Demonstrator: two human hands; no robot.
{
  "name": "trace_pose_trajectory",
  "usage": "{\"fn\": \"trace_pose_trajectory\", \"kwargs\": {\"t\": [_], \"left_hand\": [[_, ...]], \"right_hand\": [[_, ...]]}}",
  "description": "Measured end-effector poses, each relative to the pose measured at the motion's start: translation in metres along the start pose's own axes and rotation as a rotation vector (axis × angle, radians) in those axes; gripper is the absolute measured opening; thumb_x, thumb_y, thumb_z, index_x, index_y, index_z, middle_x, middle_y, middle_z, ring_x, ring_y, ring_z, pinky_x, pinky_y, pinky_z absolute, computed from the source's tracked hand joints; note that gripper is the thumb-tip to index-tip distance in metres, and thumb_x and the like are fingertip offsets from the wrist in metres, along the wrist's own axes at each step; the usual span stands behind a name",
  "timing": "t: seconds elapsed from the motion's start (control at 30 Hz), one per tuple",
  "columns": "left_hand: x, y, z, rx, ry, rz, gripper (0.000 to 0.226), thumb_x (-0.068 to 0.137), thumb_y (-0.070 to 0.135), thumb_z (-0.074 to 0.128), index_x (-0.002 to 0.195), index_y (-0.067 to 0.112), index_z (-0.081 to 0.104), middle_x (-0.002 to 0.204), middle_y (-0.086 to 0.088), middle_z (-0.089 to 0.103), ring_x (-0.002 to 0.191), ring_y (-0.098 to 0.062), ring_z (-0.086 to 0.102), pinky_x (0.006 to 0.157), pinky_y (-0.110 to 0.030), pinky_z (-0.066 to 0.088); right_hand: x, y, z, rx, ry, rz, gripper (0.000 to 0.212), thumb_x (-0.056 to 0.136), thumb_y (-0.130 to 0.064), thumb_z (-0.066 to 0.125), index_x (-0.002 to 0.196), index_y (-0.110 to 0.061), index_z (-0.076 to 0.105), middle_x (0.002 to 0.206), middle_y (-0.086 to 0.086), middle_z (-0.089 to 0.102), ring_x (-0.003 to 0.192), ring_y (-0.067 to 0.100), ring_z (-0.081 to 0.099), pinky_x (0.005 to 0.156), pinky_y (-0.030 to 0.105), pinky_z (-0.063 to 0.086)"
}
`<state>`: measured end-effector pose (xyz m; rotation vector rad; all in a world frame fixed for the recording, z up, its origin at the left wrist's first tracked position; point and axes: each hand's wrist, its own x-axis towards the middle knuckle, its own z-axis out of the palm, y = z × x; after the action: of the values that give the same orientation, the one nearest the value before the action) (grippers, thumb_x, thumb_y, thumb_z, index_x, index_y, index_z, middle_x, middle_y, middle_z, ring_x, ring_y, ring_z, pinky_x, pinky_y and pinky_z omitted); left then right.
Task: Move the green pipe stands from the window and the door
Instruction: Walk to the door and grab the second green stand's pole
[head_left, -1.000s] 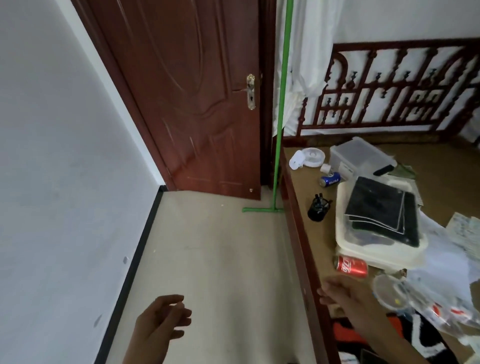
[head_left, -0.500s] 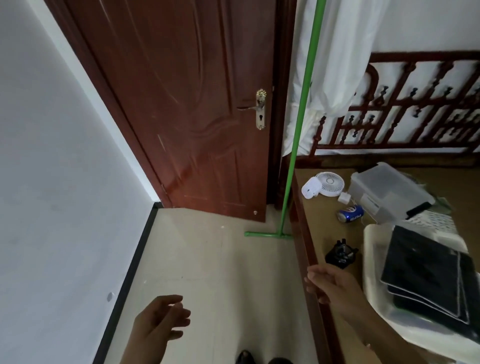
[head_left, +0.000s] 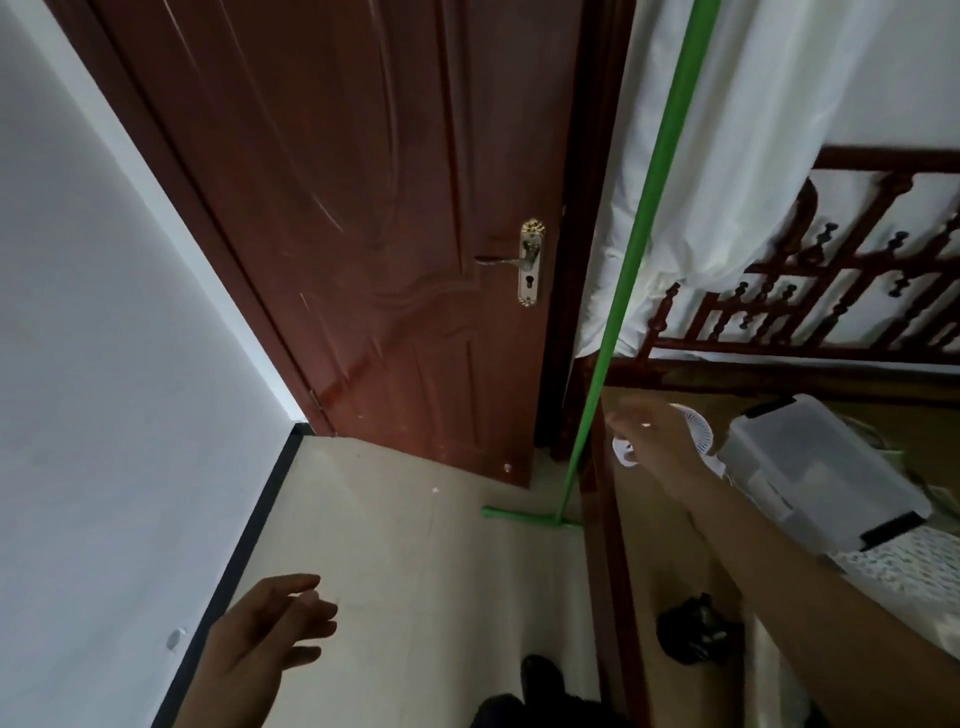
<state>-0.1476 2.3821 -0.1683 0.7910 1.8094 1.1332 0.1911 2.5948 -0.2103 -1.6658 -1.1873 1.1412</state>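
Right hand (head_left: 641, 434) grip open beside green pipe stand (head_left: 618, 291), top cut off

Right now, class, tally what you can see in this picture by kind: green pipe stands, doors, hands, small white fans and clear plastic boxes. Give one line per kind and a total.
Green pipe stands: 1
Doors: 1
Hands: 2, the left hand and the right hand
Small white fans: 1
Clear plastic boxes: 1
Total: 6

Pale tiled floor (head_left: 415, 561) and brown wooden-framed platform (head_left: 670, 582) side by side.

On floor: green pipe stand (head_left: 597, 374) with crossbar foot beside door. On platform: clear plastic lidded box (head_left: 815, 473), small white fan (head_left: 696, 431), crumpled black object (head_left: 693, 634).
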Motion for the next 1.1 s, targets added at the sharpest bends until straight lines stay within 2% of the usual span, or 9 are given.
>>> {"fn": "trace_pose_trajectory", "kwargs": {"t": [0.1, 0.2, 0.27, 0.37, 0.4, 0.53, 0.6, 0.87, 1.1], "left_hand": [[0.015, 0.012, 0.022, -0.024, 0.039, -0.004, 0.013, 0.090, -0.002, 0.054, 0.094, 0.000, 0.067, 0.074, -0.010, 0.076, 0.082, -0.038, 0.070, 0.069, -0.042, 0.054], [0.026, 0.021, 0.035, -0.055, 0.083, 0.003, 0.014, 0.090, -0.002, 0.053, 0.095, -0.001, 0.066, 0.074, -0.010, 0.076, 0.083, -0.037, 0.069, 0.070, -0.042, 0.053], [0.030, 0.023, 0.040, -0.074, 0.111, -0.001, 0.014, 0.090, -0.002, 0.053, 0.095, -0.001, 0.066, 0.074, -0.011, 0.075, 0.084, -0.038, 0.069, 0.071, -0.043, 0.053], [0.035, 0.022, 0.038, -0.092, 0.175, -0.019, 0.014, 0.090, -0.001, 0.053, 0.094, 0.000, 0.066, 0.072, -0.012, 0.076, 0.084, -0.038, 0.069, 0.072, -0.044, 0.053], [0.036, 0.021, 0.037, -0.102, 0.199, -0.025, 0.013, 0.090, -0.001, 0.053, 0.093, 0.000, 0.066, 0.071, -0.012, 0.076, 0.084, -0.038, 0.069, 0.072, -0.044, 0.053], [0.040, 0.018, 0.031, -0.130, 0.279, -0.057, 0.013, 0.090, -0.002, 0.054, 0.093, -0.002, 0.066, 0.066, -0.012, 0.075, 0.083, -0.038, 0.069, 0.071, -0.044, 0.053], [0.043, 0.018, 0.031, -0.141, 0.302, -0.079, 0.012, 0.090, -0.002, 0.055, 0.093, -0.001, 0.066, 0.064, -0.011, 0.075, 0.084, -0.039, 0.069, 0.071, -0.044, 0.053], [0.053, 0.021, 0.008, -0.168, 0.417, -0.091, 0.013, 0.090, -0.001, 0.055, 0.091, 0.002, 0.068, 0.074, -0.012, 0.076, 0.081, -0.038, 0.070, 0.072, -0.046, 0.054], [0.074, 0.014, -0.046, -0.216, 0.526, -0.124, 0.012, 0.090, 0.001, 0.056, 0.096, -0.002, 0.066, 0.085, -0.026, 0.073, 0.080, -0.038, 0.069, 0.067, -0.040, 0.053]], "right_hand": [[0.085, -0.023, -0.005, 0.006, 0.081, -0.052, 0.053, 0.080, -0.015, 0.072, 0.127, -0.009, 0.047, 0.092, -0.001, 0.057, 0.081, 0.020, 0.060, 0.071, 0.037, 0.051], [0.155, -0.046, -0.010, 0.013, 0.115, -0.015, 0.080, 0.078, -0.026, 0.074, 0.143, -0.017, 0.030, 0.138, 0.013, 0.049, 0.120, 0.031, 0.054, 0.094, 0.049, 0.053], [0.185, -0.064, -0.005, -0.005, 0.118, -0.009, 0.076, 0.081, -0.028, 0.071, 0.143, -0.014, 0.030, 0.135, 0.017, 0.050, 0.117, 0.034, 0.057, 0.094, 0.048, 0.052], [0.214, -0.080, 0.007, -0.065, 0.136, -0.041, 0.048, 0.089, -0.030, 0.060, 0.126, -0.003, 0.046, 0.089, 0.008, 0.057, 0.105, 0.038, 0.062, 0.074, 0.039, 0.048], [0.219, -0.082, 0.011, -0.086, 0.157, -0.046, 0.043, 0.090, -0.031, 0.057, 0.121, -0.001, 0.050, 0.084, 0.008, 0.056, 0.102, 0.039, 0.063, 0.072, 0.039, 0.046], [0.227, -0.088, 0.033, -0.240, 0.156, -0.136, 0.046, 0.093, -0.040, 0.051, 0.114, 0.002, 0.054, 0.101, 0.022, 0.064, 0.099, 0.042, 0.064, 0.085, 0.048, 0.051], [0.229, -0.092, 0.049, -0.287, 0.117, -0.185, 0.052, 0.093, -0.045, 0.051, 0.111, 0.003, 0.058, 0.107, 0.024, 0.066, 0.100, 0.042, 0.063, 0.087, 0.046, 0.049], [0.223, -0.136, 0.151, -0.391, -0.053, -0.380, 0.054, 0.095, -0.042, 0.051, 0.112, 0.009, 0.060, 0.112, 0.032, 0.065, 0.107, 0.048, 0.060, 0.089, 0.048, 0.047], [0.210, -0.176, 0.269, -0.435, -0.156, -0.425, 0.056, 0.095, -0.041, 0.050, 0.108, 0.013, 0.062, 0.114, 0.037, 0.062, 0.108, 0.049, 0.058, 0.091, 0.047, 0.045]]}}
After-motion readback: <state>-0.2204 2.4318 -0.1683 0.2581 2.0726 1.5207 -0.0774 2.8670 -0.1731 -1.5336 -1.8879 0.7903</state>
